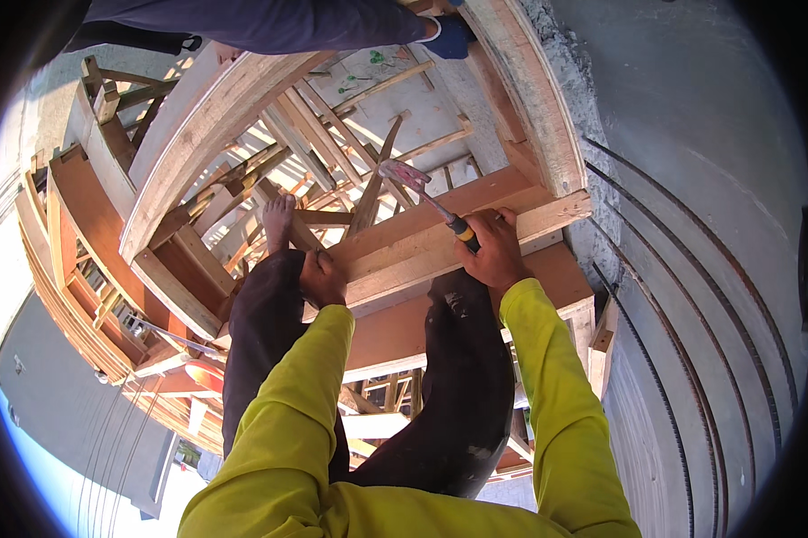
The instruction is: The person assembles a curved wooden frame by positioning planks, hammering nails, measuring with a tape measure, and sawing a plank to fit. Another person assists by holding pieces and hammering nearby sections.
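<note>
A grey surface (682, 117) fills the frame's right side; wooden framework (198, 125) spreads across its centre and left. A pale beam (390, 273) crosses mid-frame. Just above centre is the hammer (458, 224), its black-and-yellow handle gripped in your right hand (493, 247). Your left hand (324, 280) curls against the beam, left of centre; whether it clasps it, I cannot tell.

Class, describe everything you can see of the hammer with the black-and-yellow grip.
The black-and-yellow-gripped hammer has a worn head in patchy pinkish red and pale grey, apparently metal, on a slim shaft. The grip looks like rubber or plastic. It slants from the upper left down to the person's right hand, whose fingers close around the grip. In view, the head overlaps the gap beyond the long, pale wooden beam; whether the hammer touches the beam is unclear.
</note>
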A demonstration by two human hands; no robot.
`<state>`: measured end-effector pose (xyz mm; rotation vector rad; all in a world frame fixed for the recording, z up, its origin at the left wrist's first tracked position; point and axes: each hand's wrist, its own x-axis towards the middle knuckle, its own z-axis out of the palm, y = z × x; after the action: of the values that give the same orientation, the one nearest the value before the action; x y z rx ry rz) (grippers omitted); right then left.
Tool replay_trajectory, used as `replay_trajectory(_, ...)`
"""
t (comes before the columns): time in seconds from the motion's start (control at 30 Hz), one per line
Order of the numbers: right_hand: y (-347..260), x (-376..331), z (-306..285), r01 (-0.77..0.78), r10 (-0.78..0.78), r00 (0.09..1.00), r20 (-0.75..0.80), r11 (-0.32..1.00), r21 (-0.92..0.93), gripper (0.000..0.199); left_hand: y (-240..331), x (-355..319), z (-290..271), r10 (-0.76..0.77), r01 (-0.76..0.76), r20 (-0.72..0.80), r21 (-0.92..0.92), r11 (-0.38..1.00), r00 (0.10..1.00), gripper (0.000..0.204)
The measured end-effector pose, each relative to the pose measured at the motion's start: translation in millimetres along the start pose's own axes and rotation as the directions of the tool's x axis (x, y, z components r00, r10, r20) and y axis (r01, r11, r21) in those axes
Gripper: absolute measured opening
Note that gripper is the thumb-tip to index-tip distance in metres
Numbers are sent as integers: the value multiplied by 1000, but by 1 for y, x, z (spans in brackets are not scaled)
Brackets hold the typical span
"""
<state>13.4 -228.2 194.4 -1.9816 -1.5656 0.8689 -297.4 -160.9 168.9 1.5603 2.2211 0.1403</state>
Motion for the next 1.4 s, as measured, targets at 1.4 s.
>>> replay_trajectory(1.4, -18, -8, 1, -69, 61, 994, -93, 994, -85, 31, 44, 44, 64, 615, -140, 613, -643, 753, 496, 23)
